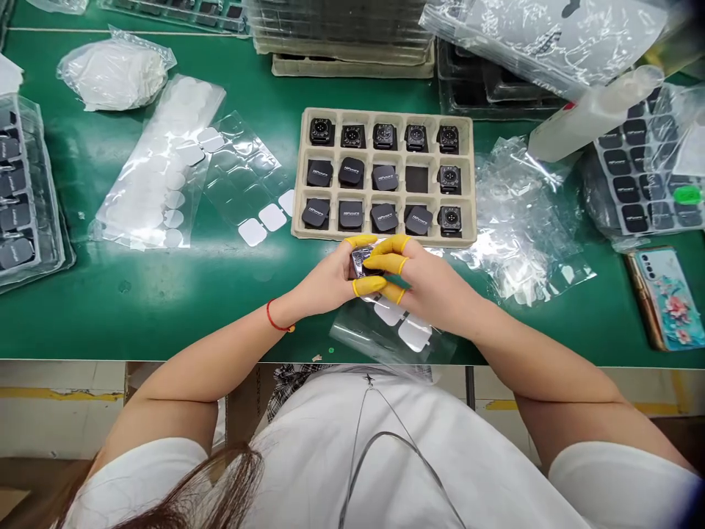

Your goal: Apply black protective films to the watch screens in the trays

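Between my two hands, just in front of the beige tray [385, 244], is a small dark watch body [360, 258], mostly covered by fingers. My left hand [330, 275] grips it from the left with yellow-cotted fingers. From the right, my right hand [424, 279] has its yellow-cotted fingertips closed over it. Beneath the hands lies a clear film sheet with white rounded-square stickers [414, 333]. The tray's back row and right column hold watch bodies [384, 135]. Other pockets carry black printed squares [351, 214], and one pocket in the middle row shows only its dark base [417, 179].
To the left lie sheets of white stickers [165, 169] and a bag of white material [118, 72]. Crumpled clear film [512, 220], a white bottle [595, 114] and a flowered phone [669, 297] are on the right. Stacked trays [341, 33] stand at the back.
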The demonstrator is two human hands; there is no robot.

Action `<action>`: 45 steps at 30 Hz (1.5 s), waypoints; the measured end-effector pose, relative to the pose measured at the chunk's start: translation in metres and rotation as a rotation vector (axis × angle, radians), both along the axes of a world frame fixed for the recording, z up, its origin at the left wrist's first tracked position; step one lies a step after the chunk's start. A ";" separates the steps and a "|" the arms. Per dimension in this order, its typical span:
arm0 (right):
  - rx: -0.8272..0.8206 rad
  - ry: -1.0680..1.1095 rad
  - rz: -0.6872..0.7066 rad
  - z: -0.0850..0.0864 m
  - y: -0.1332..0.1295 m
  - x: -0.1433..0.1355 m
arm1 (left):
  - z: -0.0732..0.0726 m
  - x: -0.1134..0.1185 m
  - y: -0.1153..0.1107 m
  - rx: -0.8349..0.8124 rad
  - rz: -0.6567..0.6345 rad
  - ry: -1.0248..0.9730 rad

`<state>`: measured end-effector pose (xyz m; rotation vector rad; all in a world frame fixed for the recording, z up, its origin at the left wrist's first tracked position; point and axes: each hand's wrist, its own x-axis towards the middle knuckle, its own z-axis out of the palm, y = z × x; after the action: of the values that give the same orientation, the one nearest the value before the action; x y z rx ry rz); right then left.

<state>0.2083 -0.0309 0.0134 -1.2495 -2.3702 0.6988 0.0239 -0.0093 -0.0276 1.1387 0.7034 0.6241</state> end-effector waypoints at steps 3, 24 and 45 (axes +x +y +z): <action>-0.042 0.080 0.023 0.000 0.005 0.010 | 0.001 -0.002 -0.001 0.033 -0.076 0.009; 0.082 -0.623 -0.753 -0.047 0.012 0.185 | 0.022 -0.006 -0.008 0.014 -0.205 0.161; 0.438 0.214 -0.003 -0.015 -0.003 0.007 | 0.009 -0.004 -0.005 0.170 -0.013 0.250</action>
<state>0.2148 -0.0342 -0.0014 -0.9389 -2.1855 0.2694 0.0200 -0.0147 -0.0186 1.3939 0.8666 0.5431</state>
